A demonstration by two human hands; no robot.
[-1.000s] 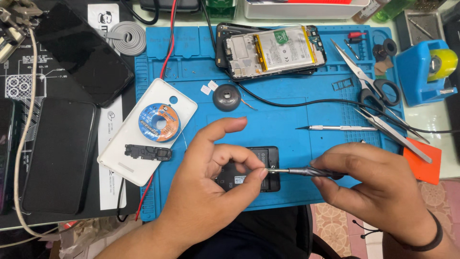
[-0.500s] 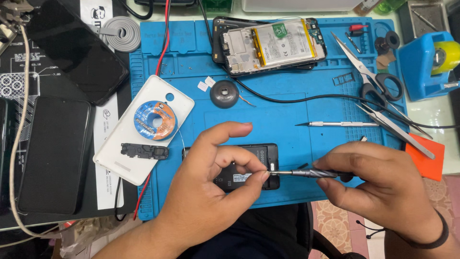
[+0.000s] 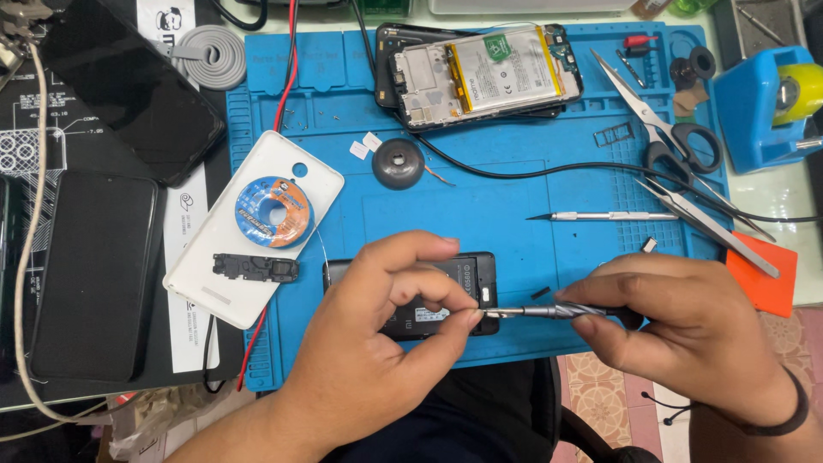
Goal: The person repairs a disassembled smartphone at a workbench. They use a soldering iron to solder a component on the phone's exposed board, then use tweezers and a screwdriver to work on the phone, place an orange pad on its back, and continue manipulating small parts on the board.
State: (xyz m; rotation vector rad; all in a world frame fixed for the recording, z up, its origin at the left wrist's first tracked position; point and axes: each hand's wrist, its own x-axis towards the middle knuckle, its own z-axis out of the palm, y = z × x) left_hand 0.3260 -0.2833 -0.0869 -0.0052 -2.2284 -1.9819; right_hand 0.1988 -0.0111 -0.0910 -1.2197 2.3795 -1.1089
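My left hand (image 3: pixel 377 343) lies over a small black phone body (image 3: pixel 467 283) on the blue work mat (image 3: pixel 480 206), thumb and forefinger pinched at its right edge. My right hand (image 3: pixel 686 330) grips a slim metal screwdriver (image 3: pixel 549 311) held level, its tip touching the phone's right edge by my left fingertips. Most of the black phone is hidden under my left hand.
An opened phone with its battery showing (image 3: pixel 484 77) lies at the mat's far edge. A white back cover (image 3: pixel 214 274) carries a solder-wick spool (image 3: pixel 274 212) and a black part. Scissors (image 3: pixel 669 129), tweezers (image 3: pixel 707 227), a craft knife (image 3: pixel 609 216), a blue tape dispenser (image 3: pixel 767 107) and dark phones (image 3: pixel 94 274) surround.
Both hands keep their hold on the phone and the screwdriver; the view has shifted slightly and the hands sit a little lower in the frame.
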